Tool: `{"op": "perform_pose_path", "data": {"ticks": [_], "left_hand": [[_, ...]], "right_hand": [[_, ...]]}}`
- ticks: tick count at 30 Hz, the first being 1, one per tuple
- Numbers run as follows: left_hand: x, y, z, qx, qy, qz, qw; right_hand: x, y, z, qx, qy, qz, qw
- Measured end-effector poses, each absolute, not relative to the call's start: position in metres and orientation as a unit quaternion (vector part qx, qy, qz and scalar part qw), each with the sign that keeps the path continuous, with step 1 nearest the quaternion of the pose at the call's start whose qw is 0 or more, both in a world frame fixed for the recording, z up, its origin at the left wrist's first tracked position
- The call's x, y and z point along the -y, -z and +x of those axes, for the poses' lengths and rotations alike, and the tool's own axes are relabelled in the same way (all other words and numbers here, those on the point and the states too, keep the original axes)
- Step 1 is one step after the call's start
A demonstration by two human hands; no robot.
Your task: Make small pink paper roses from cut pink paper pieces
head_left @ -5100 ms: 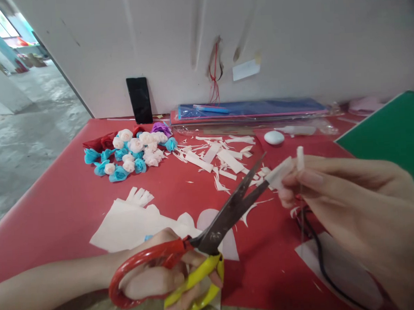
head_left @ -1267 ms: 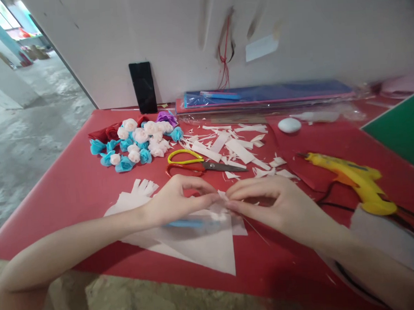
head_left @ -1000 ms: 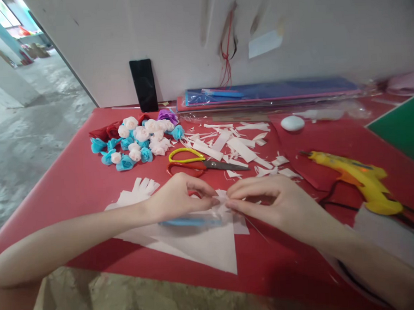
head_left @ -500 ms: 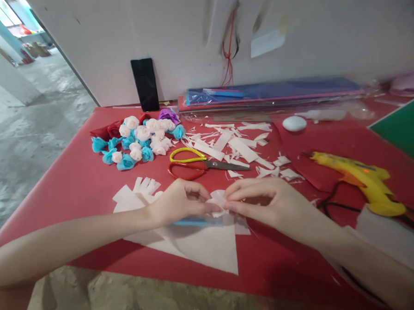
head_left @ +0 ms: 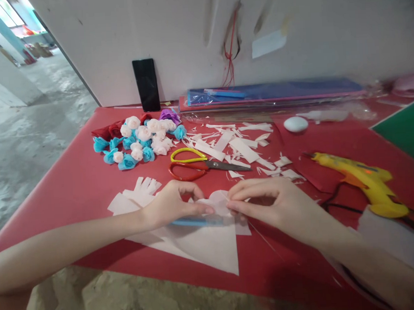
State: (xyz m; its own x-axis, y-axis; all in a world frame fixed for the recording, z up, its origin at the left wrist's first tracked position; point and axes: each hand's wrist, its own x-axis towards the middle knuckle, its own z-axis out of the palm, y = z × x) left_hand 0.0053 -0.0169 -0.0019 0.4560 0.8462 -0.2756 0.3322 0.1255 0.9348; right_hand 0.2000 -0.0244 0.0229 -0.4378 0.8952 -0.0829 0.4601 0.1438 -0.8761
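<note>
The scissors (head_left: 211, 165) that the left hand (head_left: 169, 201) was working a few seconds ago now lie on the red table (head_left: 73, 180), and I'd judge that this leaves both hands free for fine paper work. On the near side of the scissors, the left hand is loosely curled, thumb and forefinger parted; I can't tell whether it grips anything. It has drawn a little away from the right hand (head_left: 280, 197), with a white paper petal (head_left: 219, 198) between them. The right hand, near side and right of the scissors, pinches what looks like a thin stem (head_left: 263, 237) at its fingertips. As for the surroundings, concrete floor (head_left: 64, 88) stretches away far left of the scissors; left of them sit paper flowers (head_left: 135, 140), with a dark phone (head_left: 146, 85) propped behind on the wall (head_left: 93, 40). White sheets (head_left: 198, 248) spread in front of the scissors, paper scraps (head_left: 241, 148) behind and right, some touching the blades. Further right of them are a white egg-shaped thing (head_left: 296, 124), a yellow glue gun (head_left: 363, 179) and a green board (head_left: 408, 128).
</note>
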Motion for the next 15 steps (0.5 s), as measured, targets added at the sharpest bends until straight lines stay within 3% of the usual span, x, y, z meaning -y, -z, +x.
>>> {"op": "perform_pose_path", "data": {"ticks": [8,15], "left_hand": [[0.037,0.013,-0.02,-0.326,-0.237,0.834,0.377],[0.051,0.023,-0.025,-0.285,-0.17,0.899,0.284]], "right_hand": [[0.017,-0.007,0.201,0.757,-0.425,-0.483,0.118],[0.019,-0.003,0.203,0.743,-0.434,-0.503,0.082]]}}
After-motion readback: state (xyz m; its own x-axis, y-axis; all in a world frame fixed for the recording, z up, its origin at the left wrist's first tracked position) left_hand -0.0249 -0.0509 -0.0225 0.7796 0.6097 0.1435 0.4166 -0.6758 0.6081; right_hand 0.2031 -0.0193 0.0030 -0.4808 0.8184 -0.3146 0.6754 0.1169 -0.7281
